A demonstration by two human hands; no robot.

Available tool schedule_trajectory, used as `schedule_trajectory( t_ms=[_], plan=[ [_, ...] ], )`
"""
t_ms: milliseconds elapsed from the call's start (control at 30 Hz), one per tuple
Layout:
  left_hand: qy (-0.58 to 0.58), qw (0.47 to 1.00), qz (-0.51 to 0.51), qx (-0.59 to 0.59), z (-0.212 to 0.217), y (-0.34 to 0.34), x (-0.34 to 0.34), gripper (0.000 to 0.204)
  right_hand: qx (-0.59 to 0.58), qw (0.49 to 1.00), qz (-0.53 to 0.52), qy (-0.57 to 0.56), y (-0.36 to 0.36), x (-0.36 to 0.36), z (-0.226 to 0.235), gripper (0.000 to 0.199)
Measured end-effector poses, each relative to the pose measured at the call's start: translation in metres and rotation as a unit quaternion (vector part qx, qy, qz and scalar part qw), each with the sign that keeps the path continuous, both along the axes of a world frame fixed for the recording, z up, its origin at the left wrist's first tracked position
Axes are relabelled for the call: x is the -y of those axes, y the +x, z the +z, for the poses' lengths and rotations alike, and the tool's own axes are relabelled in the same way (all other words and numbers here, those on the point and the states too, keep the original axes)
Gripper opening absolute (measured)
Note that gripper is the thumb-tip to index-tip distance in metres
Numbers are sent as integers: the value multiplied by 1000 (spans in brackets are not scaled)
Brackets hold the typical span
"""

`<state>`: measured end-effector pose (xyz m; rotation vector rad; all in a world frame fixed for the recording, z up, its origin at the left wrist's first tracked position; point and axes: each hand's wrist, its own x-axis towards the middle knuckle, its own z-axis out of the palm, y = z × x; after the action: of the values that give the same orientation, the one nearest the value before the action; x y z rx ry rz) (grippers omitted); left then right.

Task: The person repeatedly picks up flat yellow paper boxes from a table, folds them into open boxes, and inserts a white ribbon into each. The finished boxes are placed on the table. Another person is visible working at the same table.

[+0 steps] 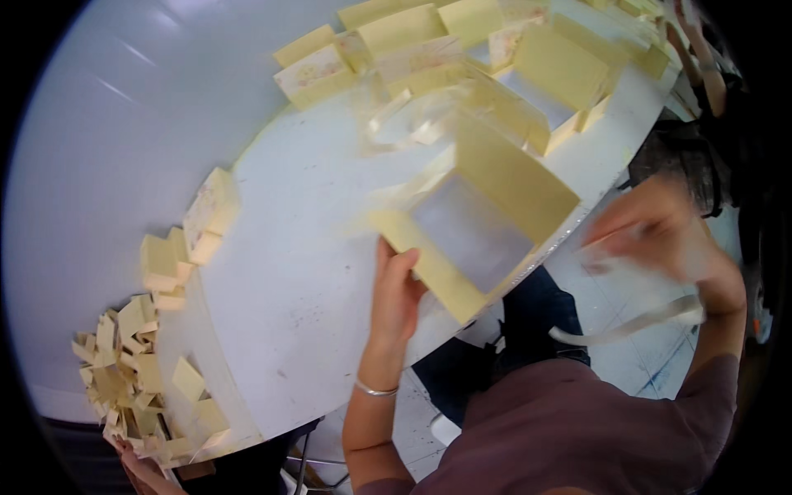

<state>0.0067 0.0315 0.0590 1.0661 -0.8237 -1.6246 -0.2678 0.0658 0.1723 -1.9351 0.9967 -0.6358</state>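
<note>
My left hand (398,285) grips the near left edge of a pale yellow cardboard box (516,177), thumb on top of its wall. The box is open and tilted, with a greyish panel in its middle; its far left side is blurred. My right hand (656,231) is off to the right of the box, apart from it and past the table edge. Motion smears its fingers, so what they hold, if anything, is unclear. A pale curved strip (631,323) hangs below that hand, near the wrist; whether it is attached there cannot be made out.
Several yellow boxes with flowered sides (412,54) line the far side of the white table (289,198). At the left lie small boxes (158,262) and a heap of little yellow pieces (124,363). Other people's hands show at lower left (140,466) and upper right (697,41).
</note>
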Motion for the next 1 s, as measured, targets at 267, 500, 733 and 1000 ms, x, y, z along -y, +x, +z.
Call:
schedule_trajectory(
  t_ms=[267, 500, 733, 1000],
  plan=[
    [-15, 997, -59, 36, -4, -19, 15, 52, -311, 947, 14, -80, 74, 131, -123, 11],
    [-11, 991, -56, 117, -5, -12, 18, 55, -234, 963, 113, -66, 70, 155, -140, 9],
    [16, 990, -28, 134, -5, -10, 8, 63, -198, 977, 66, -35, 71, 147, -137, 14],
    [1, 986, 26, 163, -13, -1, 3, 58, -177, 976, 122, -40, 74, 147, -131, 10]
  ],
)
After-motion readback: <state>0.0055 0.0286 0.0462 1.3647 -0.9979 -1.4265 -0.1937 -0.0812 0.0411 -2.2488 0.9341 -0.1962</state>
